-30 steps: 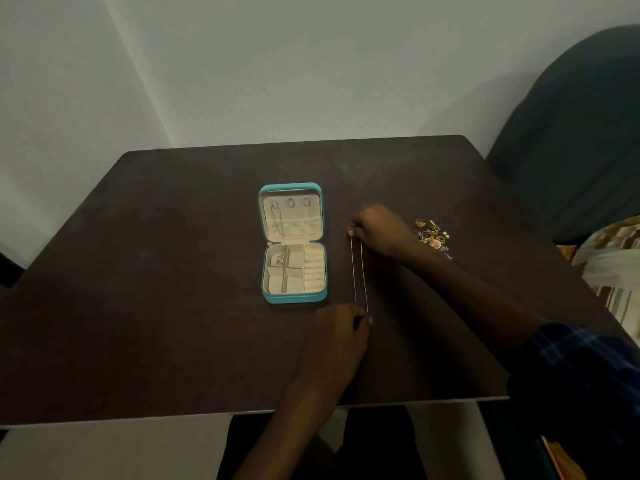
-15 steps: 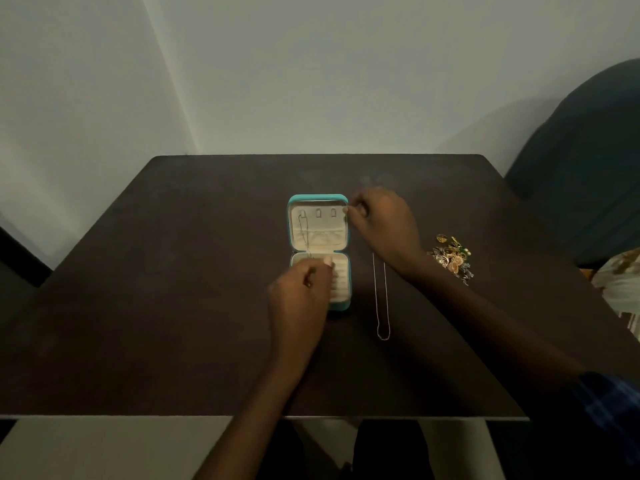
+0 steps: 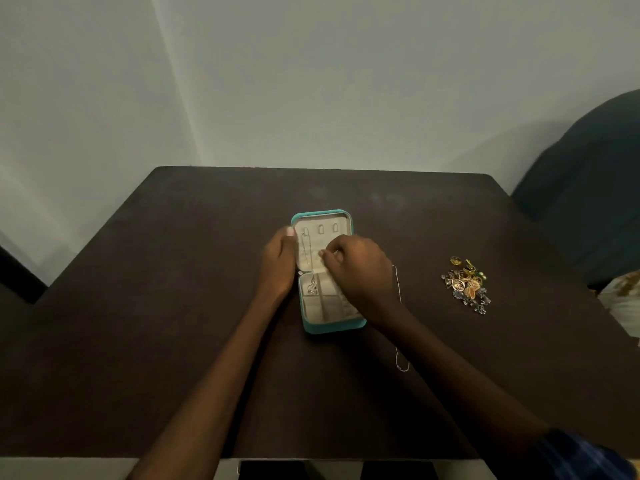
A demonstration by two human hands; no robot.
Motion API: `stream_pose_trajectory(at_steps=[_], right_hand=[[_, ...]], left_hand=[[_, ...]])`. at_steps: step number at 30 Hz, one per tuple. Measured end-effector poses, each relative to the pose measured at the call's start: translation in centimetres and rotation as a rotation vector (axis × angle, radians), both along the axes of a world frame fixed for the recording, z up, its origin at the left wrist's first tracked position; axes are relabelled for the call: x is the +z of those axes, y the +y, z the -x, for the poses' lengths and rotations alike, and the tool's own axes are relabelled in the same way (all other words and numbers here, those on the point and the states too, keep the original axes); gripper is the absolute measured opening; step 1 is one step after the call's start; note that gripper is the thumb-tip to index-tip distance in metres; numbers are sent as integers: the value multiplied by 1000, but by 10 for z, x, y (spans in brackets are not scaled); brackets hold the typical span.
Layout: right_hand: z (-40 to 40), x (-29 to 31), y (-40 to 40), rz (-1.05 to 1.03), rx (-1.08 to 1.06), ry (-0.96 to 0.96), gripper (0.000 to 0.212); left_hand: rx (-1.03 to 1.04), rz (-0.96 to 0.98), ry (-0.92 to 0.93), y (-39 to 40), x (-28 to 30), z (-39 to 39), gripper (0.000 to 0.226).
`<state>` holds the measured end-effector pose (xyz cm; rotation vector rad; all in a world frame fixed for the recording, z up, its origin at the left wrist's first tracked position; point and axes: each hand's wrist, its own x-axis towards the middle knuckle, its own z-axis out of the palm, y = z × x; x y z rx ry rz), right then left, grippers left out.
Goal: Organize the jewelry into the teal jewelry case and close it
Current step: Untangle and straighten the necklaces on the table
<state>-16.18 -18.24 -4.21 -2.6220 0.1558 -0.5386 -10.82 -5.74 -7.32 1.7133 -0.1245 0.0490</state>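
Observation:
The teal jewelry case (image 3: 332, 328) lies open in the middle of the dark table (image 3: 138, 341), with its beige lid flat on the far side. A pendant necklace (image 3: 311, 289) hangs from the lid's left hook down into the tray. My left hand (image 3: 278, 265) grips the lid's left edge, thumb on the rim. My right hand (image 3: 360, 271) hovers over the lid, fingertips pinched together near the lid pocket. A thin silver chain (image 3: 398, 341) trails from under that hand down the table, right of the case. A pile of gold and silver jewelry (image 3: 467, 285) lies further right.
A dark blue chair back (image 3: 588, 185) stands past the table's right edge, with patterned cloth (image 3: 623, 299) beside it. Pale walls meet in a corner behind the table. The near table edge runs along the bottom of the view.
My right hand moved from the lid's right corner to above the lid pocket, the chain's top end following it. My left hand shifted from the tray to the lid's left edge.

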Motion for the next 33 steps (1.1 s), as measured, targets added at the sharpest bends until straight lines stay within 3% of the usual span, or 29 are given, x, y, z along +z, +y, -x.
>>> stream_pose_trajectory(at_steps=[10,18,25,33], right_hand=[[-14,-9,25,109,-112,108,33],[-16,-8,32,203,-86,115,22],[-19,5,28,-320,-100,50,17],[-27,32,19,-778,87,-64,24]], left_hand=[[-64,-3,-20,-5,-5,-11,36],[-46,14,-54,-5,-7,-10,33],[-74,34,-109,-2,-9,-10,31],[-84,21,-137,0,-7,-7,31]])
